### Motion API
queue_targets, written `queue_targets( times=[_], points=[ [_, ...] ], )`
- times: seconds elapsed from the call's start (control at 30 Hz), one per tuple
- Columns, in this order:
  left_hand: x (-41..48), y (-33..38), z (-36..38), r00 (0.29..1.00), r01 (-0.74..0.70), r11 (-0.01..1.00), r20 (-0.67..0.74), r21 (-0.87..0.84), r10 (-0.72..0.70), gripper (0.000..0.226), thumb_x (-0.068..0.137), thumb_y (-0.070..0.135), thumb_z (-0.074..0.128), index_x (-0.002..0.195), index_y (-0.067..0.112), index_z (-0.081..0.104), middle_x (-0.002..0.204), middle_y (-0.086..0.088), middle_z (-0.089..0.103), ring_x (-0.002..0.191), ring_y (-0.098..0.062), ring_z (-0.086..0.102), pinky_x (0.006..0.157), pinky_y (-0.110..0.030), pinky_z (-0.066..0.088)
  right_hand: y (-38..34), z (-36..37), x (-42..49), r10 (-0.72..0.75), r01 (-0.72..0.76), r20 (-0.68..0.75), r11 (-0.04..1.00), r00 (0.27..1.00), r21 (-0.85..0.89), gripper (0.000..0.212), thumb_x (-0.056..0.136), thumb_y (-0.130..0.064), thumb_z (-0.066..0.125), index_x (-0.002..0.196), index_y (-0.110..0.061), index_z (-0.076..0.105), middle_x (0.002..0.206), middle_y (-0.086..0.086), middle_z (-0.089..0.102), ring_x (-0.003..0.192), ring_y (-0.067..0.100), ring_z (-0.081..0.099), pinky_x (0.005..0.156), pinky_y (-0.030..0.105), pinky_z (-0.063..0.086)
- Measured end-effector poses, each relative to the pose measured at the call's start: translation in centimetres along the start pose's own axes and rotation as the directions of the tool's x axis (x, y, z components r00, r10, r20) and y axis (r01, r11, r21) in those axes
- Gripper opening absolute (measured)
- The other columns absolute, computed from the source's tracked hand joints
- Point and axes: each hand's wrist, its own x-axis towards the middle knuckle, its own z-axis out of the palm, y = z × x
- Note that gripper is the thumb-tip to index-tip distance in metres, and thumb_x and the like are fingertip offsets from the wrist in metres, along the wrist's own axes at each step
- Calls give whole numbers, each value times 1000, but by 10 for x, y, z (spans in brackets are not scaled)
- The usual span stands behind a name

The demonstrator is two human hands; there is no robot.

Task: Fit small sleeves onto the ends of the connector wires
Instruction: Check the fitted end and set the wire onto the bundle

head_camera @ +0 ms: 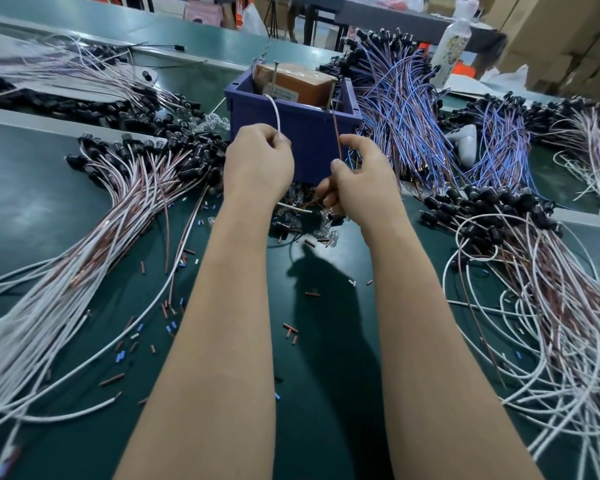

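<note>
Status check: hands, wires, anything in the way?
Left hand pinches white wire. Right hand grips brown wire. Blue bin close behind hands, wire piles either side.

Worktop (pixel 42 188): dark green covering, smooth, matt with a faint sheen. Rail (pixel 32 121) across the worktop: grey metal, dull finish. Bin (pixel 291 133): blue moulded plastic, semi-matt. Box (pixel 302 84) inside the bin: brown paper or card wrap, matt, with a white paper label. White wire (pixel 275 112), brown wire (pixel 336 133) and blue wires (pixel 399 109): smooth plastic insulation, slight gloss. Connectors (pixel 194 161): black plastic, glossy. Clear pieces (pixel 215 121) beside the bin: transparent plastic, shiny. Small tube pieces (pixel 290 329): red-brown, blue and white plastic, matt. Bottle (pixel 451 46): translucent plastic with a printed wrap. Cartons (pixel 551 36): plain brown cardboard, matt.
</note>
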Motion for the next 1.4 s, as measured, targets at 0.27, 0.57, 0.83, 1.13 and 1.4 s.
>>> queue_targets(
  times=[0.27,0.57,0.83,1.13,1.4],
  points=[
    [2,0,5,1000,-13,998,1,62,13,27,95,13,40,100,14,66,94,-9,63,73,-21,49,65,-25,36,0,1,2,-8,8,-5,1000,1000,-22,32,98,-7,38,128,-18,43,63,3,63,39,7,51,44,18,41],
    [6,-6,6,1000,-1,996,-27,92,3,27,96,15,41,108,14,65,105,-9,65,97,-28,59,75,-26,39,0,3,0,-20,20,-17,1000,1000,4,32,96,-5,37,124,-18,47,61,2,62,38,8,51,44,18,41],
    [8,-7,6,998,7,994,-60,112,0,27,97,15,41,109,14,65,109,-7,65,92,-18,53,76,-21,36,-1,3,1,-20,20,-7,1000,1000,-1,32,96,-5,37,122,-19,48,62,2,63,40,8,53,45,18,43],
    [8,-7,10,1000,-7,994,-28,108,10,28,97,15,41,112,14,65,109,-8,64,96,-23,57,76,-22,38,-2,2,0,-31,31,-14,999,999,-17,37,95,-3,38,127,-16,49,69,8,63,45,8,53,44,17,41],
    [8,-10,10,1000,-11,993,-16,116,13,29,97,15,41,115,14,64,114,-7,64,97,-20,55,76,-20,36,-5,1,-3,-44,44,4,999,999,-13,36,96,-3,38,127,-18,49,70,8,62,48,10,54,45,17,42]
  ],
)
